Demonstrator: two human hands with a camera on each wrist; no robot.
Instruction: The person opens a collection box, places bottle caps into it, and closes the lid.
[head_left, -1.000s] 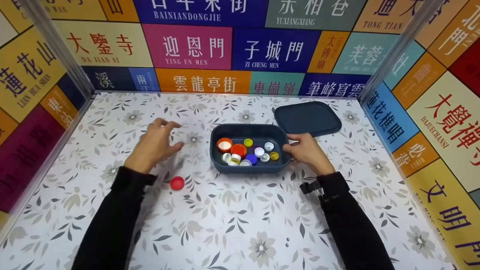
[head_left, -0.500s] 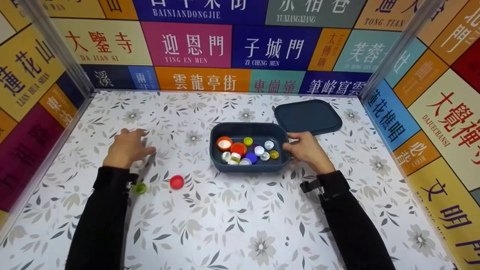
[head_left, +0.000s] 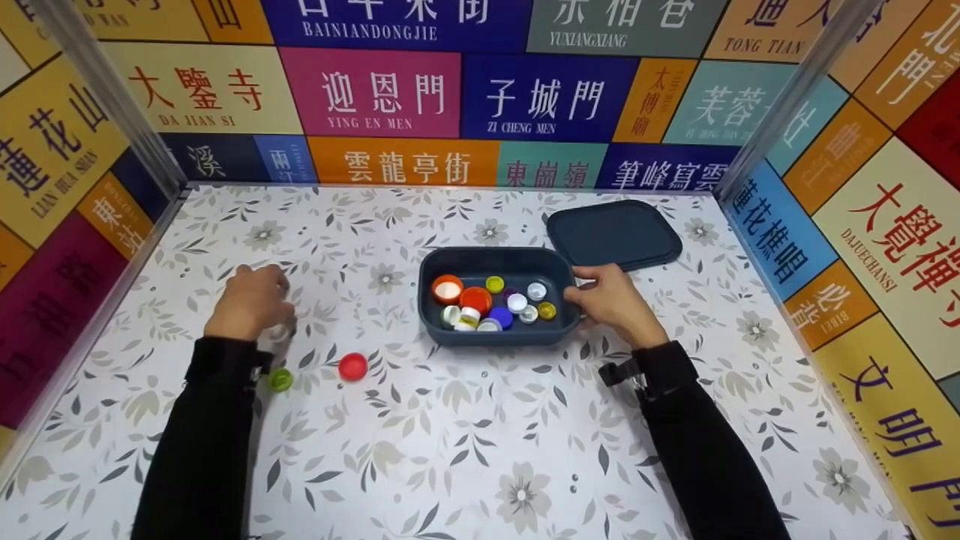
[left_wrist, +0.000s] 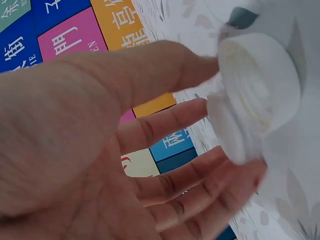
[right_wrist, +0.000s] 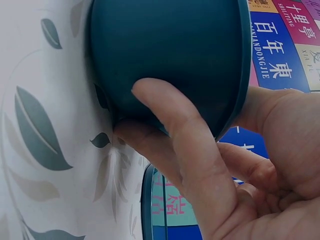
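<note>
My left hand (head_left: 249, 301) is low over the table at the left, its thumb and fingers curled around two white bottle caps (left_wrist: 262, 82), seen best in the left wrist view. In the head view those caps are mostly hidden by the hand. A green cap (head_left: 280, 379) lies near that wrist, and a red cap (head_left: 352, 367) lies to its right. My right hand (head_left: 613, 304) grips the right end of a dark blue plastic box (head_left: 499, 339), fingers against the outer wall (right_wrist: 170, 45). Several orange, white, yellow and purple caps sit inside the box.
A dark blue lid (head_left: 615, 234) lies flat behind the box on the right. The table (head_left: 420, 435) has a flowered covering, with sign-printed panels (head_left: 375, 90) standing at the back and both sides.
My left hand has moved left, away from the red cap, and its fingers have closed in around the white caps. The green cap has come into view. My right hand stays on the box.
</note>
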